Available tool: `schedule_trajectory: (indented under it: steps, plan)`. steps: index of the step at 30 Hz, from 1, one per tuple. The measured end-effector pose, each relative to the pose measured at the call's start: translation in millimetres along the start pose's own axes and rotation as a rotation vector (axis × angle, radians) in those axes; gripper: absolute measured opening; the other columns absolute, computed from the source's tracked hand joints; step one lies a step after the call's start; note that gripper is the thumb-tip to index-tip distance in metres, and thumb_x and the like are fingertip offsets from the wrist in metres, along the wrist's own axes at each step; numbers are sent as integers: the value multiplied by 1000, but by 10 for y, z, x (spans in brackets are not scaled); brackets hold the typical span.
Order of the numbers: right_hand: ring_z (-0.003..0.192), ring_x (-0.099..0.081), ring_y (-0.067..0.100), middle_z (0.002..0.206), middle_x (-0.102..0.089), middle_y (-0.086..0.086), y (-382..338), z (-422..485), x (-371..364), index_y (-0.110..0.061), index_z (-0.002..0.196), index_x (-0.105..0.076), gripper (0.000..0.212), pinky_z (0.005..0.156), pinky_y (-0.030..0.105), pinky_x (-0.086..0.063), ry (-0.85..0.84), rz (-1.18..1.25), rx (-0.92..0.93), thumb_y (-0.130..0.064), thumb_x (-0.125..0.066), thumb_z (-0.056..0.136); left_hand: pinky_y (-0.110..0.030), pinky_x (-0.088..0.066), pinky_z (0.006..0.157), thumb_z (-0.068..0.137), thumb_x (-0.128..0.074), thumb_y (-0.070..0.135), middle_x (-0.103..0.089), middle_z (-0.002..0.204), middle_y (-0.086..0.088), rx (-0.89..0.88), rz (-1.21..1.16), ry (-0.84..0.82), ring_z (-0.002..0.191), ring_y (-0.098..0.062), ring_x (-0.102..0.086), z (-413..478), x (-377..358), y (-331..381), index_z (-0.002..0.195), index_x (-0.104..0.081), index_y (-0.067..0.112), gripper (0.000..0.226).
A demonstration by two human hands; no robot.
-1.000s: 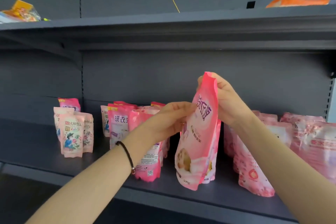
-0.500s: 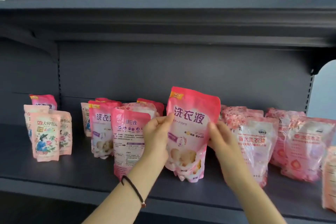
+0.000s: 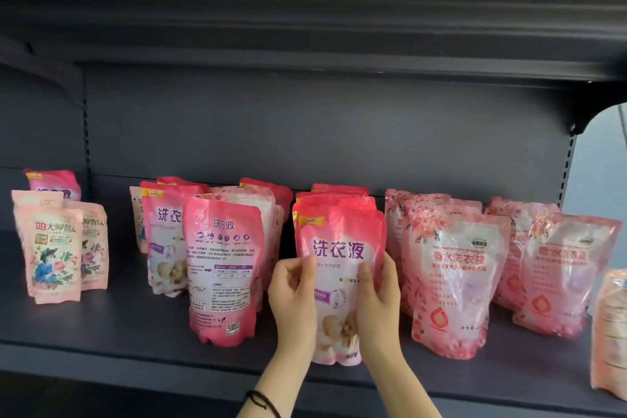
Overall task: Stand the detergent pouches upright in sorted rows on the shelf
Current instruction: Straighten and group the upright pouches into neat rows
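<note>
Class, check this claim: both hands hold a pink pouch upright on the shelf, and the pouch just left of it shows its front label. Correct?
One error: the head view shows the neighbouring pouch turned back-out, its QR code showing. The left hand and right hand do hold the pink pouch upright on the shelf.

One head-worn wide-angle view only. Faces the shelf (image 3: 101, 332) nearly square-on, from a height between its deck and the upper shelf (image 3: 305, 10), tilted a little down. Stands at arm's reach: catches the left hand (image 3: 293, 299) and right hand (image 3: 380, 302) low at centre on a pouch (image 3: 339, 248), forearms entering from the bottom edge. Bows the upper shelf's edge across the top of frame.
</note>
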State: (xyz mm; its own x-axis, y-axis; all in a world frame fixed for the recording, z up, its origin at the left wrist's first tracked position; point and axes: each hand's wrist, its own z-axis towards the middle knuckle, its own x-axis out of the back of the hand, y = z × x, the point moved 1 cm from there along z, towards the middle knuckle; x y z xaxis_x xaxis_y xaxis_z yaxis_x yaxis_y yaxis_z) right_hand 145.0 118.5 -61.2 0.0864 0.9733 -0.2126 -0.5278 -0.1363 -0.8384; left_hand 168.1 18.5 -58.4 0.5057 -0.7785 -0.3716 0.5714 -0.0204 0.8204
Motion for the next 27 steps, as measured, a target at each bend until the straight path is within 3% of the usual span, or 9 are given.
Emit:
schedule_trajectory:
  steps: [3, 7, 12, 14, 17, 19, 21, 24, 27]
  plan:
    - [105, -63, 12, 112, -65, -6, 54, -28, -34, -27, 122, -53, 24, 92, 45, -52, 9, -12, 44, -23, -46, 99, -15, -49, 74, 87, -57, 33, -68, 91, 4, -57, 48, -98, 83, -2, -63, -18, 76, -93, 97, -61, 22, 15]
    - [105, -61, 5, 115, -62, -7, 75, -14, 4, -25, 127, -48, 28, 94, 43, -52, -27, -11, 77, -22, -45, 100, -22, -50, 86, 85, -51, 45, -68, 108, 14, -31, 122, -248, 101, 1, -63, -55, 173, -203, 113, -56, 35, 30]
    - [113, -58, 7, 129, -52, -2, 49, -38, 91, -29, 144, -21, 52, 95, 36, -52, -112, -9, 158, -14, -45, 99, -15, -50, 80, 85, -49, 45, -67, 110, 13, 11, 117, -340, 100, 4, -62, -98, 219, -181, 109, -53, 40, 25]
    - [120, -53, 9, 135, -47, -3, 45, -33, 141, -34, 142, -23, 55, 98, 37, -50, -148, -88, 233, -11, -46, 98, -16, -51, 80, 87, -49, 44, -67, 109, 14, 8, 119, -366, 102, 1, -63, -99, 226, -164, 113, -50, 40, 26]
    - [119, -46, -8, 135, -43, -13, 36, -76, 250, -44, 136, -34, 54, 103, 26, -43, -244, -302, 308, -9, -49, 97, -18, -53, 79, 89, -51, 35, -64, 109, 19, -35, 102, -412, 104, 2, -63, -90, 263, -130, 130, -37, 39, 44]
    - [110, -47, -11, 131, -40, -16, 60, -134, 352, -47, 138, -28, 64, 93, 16, -46, -363, -402, 275, -16, -59, 93, -19, -53, 82, 89, -54, 30, -60, 117, 21, -80, 127, -502, 109, 3, -60, -61, 333, -117, 137, -25, 44, 58]
    - [119, -38, -18, 133, -32, -32, 107, -180, 451, -53, 142, -15, 88, 88, 5, -41, -508, -453, 179, -31, -74, 82, -20, -52, 89, 87, -58, 31, -52, 131, 18, -83, 210, -652, 118, 1, -55, -15, 419, -89, 136, -22, 56, 65]
    - [125, -25, -26, 132, -20, -51, 130, -159, 520, -65, 138, 1, 104, 92, 4, -34, -608, -519, 132, -49, -77, 72, -29, -50, 98, 82, -71, 25, -43, 139, 20, -30, 324, -814, 124, 2, -49, 90, 528, -62, 131, -15, 70, 88]
    - [121, -29, -28, 135, -18, -49, 124, -112, 474, -70, 133, 2, 104, 88, 3, -37, -612, -519, 124, -48, -78, 72, -32, -46, 104, 75, -81, 19, -32, 143, 23, 12, 422, -887, 130, 3, -41, 147, 557, -63, 131, -2, 73, 111]
